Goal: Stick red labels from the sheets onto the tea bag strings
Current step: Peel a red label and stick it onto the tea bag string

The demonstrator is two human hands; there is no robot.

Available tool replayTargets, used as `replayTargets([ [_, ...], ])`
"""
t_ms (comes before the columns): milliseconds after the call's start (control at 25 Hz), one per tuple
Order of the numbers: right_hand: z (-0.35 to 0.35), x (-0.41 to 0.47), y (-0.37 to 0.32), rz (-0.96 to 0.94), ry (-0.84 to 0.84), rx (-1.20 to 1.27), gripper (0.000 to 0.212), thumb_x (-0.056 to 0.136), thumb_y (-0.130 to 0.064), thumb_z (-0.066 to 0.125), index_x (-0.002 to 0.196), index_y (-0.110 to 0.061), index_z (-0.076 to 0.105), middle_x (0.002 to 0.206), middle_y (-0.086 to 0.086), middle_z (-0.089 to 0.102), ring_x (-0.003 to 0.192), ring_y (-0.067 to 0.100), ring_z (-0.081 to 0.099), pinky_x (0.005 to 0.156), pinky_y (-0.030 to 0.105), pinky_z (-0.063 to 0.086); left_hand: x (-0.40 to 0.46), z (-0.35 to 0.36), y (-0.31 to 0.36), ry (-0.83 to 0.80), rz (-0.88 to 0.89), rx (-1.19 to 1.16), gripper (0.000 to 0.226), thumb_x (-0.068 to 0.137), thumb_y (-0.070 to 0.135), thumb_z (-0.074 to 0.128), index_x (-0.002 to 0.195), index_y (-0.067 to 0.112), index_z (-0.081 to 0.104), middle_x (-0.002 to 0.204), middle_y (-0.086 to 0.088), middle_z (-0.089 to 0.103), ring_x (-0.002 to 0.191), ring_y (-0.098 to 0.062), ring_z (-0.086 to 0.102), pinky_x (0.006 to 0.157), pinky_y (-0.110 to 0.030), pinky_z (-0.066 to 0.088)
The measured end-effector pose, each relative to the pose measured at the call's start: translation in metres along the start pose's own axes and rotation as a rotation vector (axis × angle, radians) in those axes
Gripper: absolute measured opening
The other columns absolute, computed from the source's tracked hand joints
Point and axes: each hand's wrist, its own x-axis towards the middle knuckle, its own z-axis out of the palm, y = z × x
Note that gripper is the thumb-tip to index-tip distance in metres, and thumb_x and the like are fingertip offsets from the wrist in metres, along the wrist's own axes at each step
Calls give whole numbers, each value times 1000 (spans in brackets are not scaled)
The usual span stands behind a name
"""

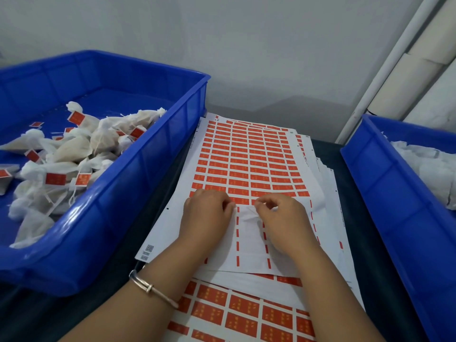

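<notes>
A white tea bag (249, 217) lies on the top label sheet (246, 156), between my two hands. My left hand (207, 215) rests on the sheet with curled fingers at the bag's left edge. My right hand (281, 218) pinches the bag's top near its string. Rows of red labels (241, 166) fill the far part of the sheet; the near part is peeled bare. What the fingertips hold besides the bag is hidden.
A blue bin (138, 174) on the left holds several labelled tea bags (74, 149). Another blue bin (394, 193) on the right holds white bags (434, 169). More label sheets (246, 309) are stacked underneath, toward me. A grey wall is behind.
</notes>
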Motion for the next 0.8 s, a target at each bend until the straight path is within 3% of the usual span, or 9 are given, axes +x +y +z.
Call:
replayTargets([
  [80,-3,0,0,40,-16,123,16,95,-39,48,82,-32,54,82,-32,49,70,-2,53,57,4,33,3,-2,-1,-15,-76,-111,8,91,39,53,89,31,55,91,14,60,73,-7,56,73,-20,46],
  [240,-18,1,-3,104,-108,359,14,95,-27,52,84,-27,60,86,-27,56,82,8,59,73,23,54,5,-8,-5,29,-201,-319,9,94,39,47,89,32,50,81,29,46,66,3,53,52,-5,31],
  [400,-36,-6,-5,-7,-190,394,18,89,-13,62,92,-29,68,90,-15,70,83,11,69,74,25,57,5,-11,-3,91,-266,-460,15,94,39,47,80,35,48,78,31,48,61,7,58,36,-1,31],
  [560,-45,-12,-8,-56,-244,489,16,84,-14,66,92,-27,70,91,-18,71,86,9,70,83,27,56,6,-14,0,143,-347,-614,15,94,42,47,81,35,51,74,26,55,69,28,49,36,2,29],
  [640,-46,-15,-11,-73,-226,527,14,80,-16,67,90,-25,70,88,-16,73,84,7,70,80,23,56,5,-17,2,173,-367,-683,14,93,41,48,81,35,52,69,26,58,68,28,49,36,2,29],
  [720,-47,-17,-14,-88,-171,499,16,69,-30,69,85,-27,72,87,-21,72,85,0,68,77,18,54,2,-21,6,164,-370,-761,14,93,40,48,83,34,54,70,30,61,67,23,54,37,1,32],
  [800,-47,-19,-17,-92,-112,461,22,59,-38,69,79,-31,72,85,-26,70,84,-2,66,75,16,50,-1,-23,12,118,-398,-820,14,93,41,48,85,34,56,73,26,63,66,5,64,41,-5,40],
])
